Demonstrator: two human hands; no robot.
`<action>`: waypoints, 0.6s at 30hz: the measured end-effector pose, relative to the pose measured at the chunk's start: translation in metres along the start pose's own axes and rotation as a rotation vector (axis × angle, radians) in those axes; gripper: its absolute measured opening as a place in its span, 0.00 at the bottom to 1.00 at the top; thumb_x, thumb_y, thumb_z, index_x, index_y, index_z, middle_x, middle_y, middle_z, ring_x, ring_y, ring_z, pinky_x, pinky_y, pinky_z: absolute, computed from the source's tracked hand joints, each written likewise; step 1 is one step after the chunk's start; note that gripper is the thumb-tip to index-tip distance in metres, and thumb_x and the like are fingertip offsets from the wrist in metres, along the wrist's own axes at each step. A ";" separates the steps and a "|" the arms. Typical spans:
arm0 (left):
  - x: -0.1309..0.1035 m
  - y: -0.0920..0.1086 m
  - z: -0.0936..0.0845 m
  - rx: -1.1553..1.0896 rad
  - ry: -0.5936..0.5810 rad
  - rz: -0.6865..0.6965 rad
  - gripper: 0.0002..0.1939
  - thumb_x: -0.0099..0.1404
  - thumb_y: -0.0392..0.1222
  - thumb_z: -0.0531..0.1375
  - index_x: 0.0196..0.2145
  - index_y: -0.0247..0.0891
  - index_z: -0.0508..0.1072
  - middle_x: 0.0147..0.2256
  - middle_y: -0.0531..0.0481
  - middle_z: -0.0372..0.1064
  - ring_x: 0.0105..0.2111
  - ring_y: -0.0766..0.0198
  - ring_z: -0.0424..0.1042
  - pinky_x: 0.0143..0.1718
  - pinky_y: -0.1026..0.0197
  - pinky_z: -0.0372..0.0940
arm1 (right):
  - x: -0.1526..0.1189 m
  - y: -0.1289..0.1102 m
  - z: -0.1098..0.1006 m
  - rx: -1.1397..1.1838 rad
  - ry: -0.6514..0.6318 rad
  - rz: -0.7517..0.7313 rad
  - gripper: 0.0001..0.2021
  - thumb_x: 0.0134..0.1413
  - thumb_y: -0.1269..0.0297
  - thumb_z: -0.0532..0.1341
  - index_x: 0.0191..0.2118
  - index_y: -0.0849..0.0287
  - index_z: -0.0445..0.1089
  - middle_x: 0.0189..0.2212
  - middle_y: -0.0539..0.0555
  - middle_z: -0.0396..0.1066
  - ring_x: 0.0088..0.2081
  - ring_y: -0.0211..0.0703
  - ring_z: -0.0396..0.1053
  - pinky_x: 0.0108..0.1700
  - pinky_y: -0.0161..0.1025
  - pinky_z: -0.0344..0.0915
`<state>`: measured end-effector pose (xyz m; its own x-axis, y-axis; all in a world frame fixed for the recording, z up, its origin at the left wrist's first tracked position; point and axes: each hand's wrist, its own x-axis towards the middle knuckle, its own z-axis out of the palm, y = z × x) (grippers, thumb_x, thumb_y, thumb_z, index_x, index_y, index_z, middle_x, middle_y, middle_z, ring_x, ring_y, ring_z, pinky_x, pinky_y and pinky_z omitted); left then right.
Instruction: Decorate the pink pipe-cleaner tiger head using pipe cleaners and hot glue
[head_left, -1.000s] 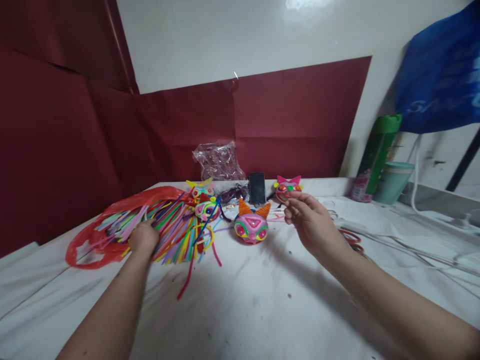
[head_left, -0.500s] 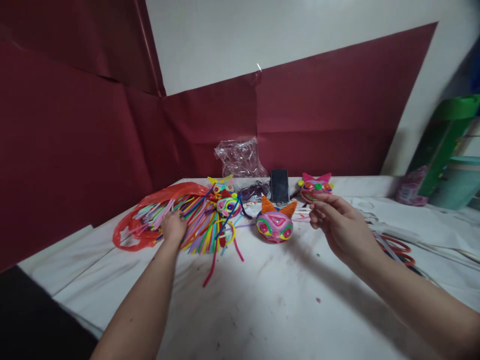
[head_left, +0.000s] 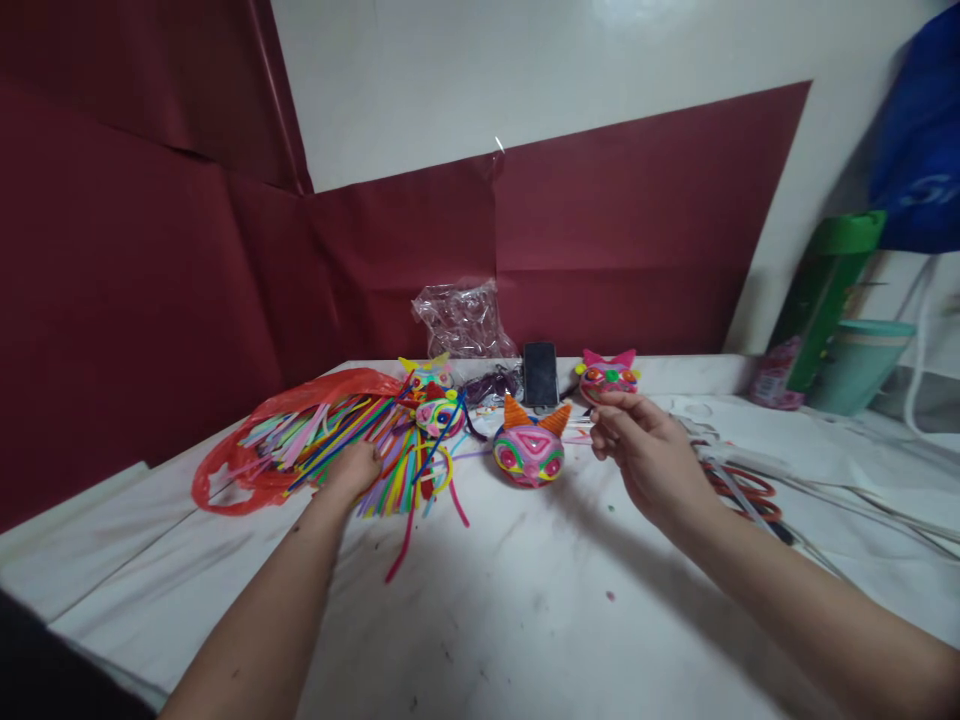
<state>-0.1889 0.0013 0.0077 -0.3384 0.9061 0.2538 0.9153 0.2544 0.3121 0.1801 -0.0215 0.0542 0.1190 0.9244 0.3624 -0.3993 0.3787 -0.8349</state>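
Well, your right hand [head_left: 649,455] has its thumb and finger pinched narrow, near the pink-eared head [head_left: 609,380]; you cannot tell if it holds something tiny. Your left hand [head_left: 354,470] is down on the big pile of fuzzy sticks [head_left: 330,430], but its fingertips are hidden, so you cannot tell its grip. There are two hands and four toy heads: the pink-eared one, one with orange ears [head_left: 529,455] between your hands, and two by the sticks, a yellow-eared head [head_left: 426,376] and a white-faced head [head_left: 440,417]. A second ago your left hand was farther from the orange ears; your right hand has hardly moved. The heads are round, with curvy stripes; the orange ears are pointy and ridged. The sticks are thin and lie partly on one crinkly red bag [head_left: 225,495]. Behind are one flat black phone [head_left: 540,375] and one shiny clear bag [head_left: 461,320].
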 end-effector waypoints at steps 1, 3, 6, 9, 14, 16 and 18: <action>0.001 0.000 0.000 0.005 -0.001 0.002 0.08 0.52 0.36 0.57 0.17 0.38 0.70 0.20 0.48 0.69 0.26 0.59 0.69 0.27 0.63 0.56 | 0.000 0.000 0.000 -0.002 -0.001 -0.001 0.11 0.41 0.64 0.65 0.33 0.58 0.65 0.24 0.46 0.64 0.19 0.31 0.60 0.20 0.32 0.56; 0.002 -0.002 -0.002 0.018 0.003 -0.001 0.09 0.54 0.37 0.56 0.18 0.38 0.70 0.21 0.48 0.69 0.27 0.59 0.69 0.27 0.63 0.56 | -0.001 0.001 0.000 -0.003 -0.002 0.003 0.11 0.41 0.64 0.65 0.33 0.58 0.65 0.24 0.46 0.64 0.19 0.31 0.59 0.20 0.32 0.56; 0.004 -0.006 -0.006 0.022 0.027 -0.037 0.11 0.58 0.40 0.53 0.22 0.37 0.71 0.23 0.47 0.70 0.28 0.60 0.69 0.27 0.63 0.56 | -0.002 0.002 0.001 -0.003 -0.009 0.009 0.11 0.40 0.64 0.65 0.32 0.58 0.66 0.24 0.46 0.64 0.19 0.31 0.59 0.20 0.32 0.56; 0.005 -0.011 -0.006 0.013 0.008 -0.049 0.12 0.62 0.42 0.52 0.27 0.35 0.72 0.27 0.48 0.71 0.30 0.61 0.70 0.30 0.63 0.59 | -0.002 0.005 0.001 -0.009 -0.002 0.011 0.12 0.39 0.63 0.66 0.32 0.58 0.66 0.24 0.46 0.64 0.20 0.31 0.59 0.19 0.32 0.56; 0.003 -0.011 0.002 -0.012 -0.141 -0.017 0.15 0.63 0.45 0.56 0.44 0.34 0.68 0.43 0.46 0.68 0.39 0.60 0.70 0.39 0.54 0.67 | -0.003 0.009 0.000 -0.007 -0.002 0.029 0.12 0.39 0.63 0.67 0.33 0.58 0.67 0.24 0.46 0.64 0.20 0.31 0.60 0.20 0.31 0.57; 0.002 -0.010 0.003 -0.012 -0.144 -0.027 0.17 0.64 0.44 0.56 0.48 0.35 0.66 0.47 0.45 0.65 0.43 0.58 0.69 0.41 0.51 0.67 | -0.003 0.011 -0.001 -0.009 -0.005 0.033 0.12 0.40 0.64 0.66 0.33 0.58 0.67 0.24 0.46 0.64 0.20 0.31 0.60 0.20 0.31 0.57; 0.001 -0.009 0.001 -0.008 -0.109 -0.046 0.17 0.64 0.44 0.56 0.49 0.36 0.65 0.48 0.45 0.65 0.43 0.58 0.68 0.42 0.50 0.67 | -0.003 0.012 -0.001 -0.012 -0.004 0.036 0.12 0.40 0.64 0.66 0.33 0.58 0.67 0.24 0.46 0.65 0.20 0.31 0.60 0.19 0.31 0.57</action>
<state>-0.1970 0.0002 0.0039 -0.3536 0.9251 0.1382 0.8976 0.2940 0.3285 0.1757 -0.0200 0.0428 0.1010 0.9371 0.3340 -0.3925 0.3460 -0.8522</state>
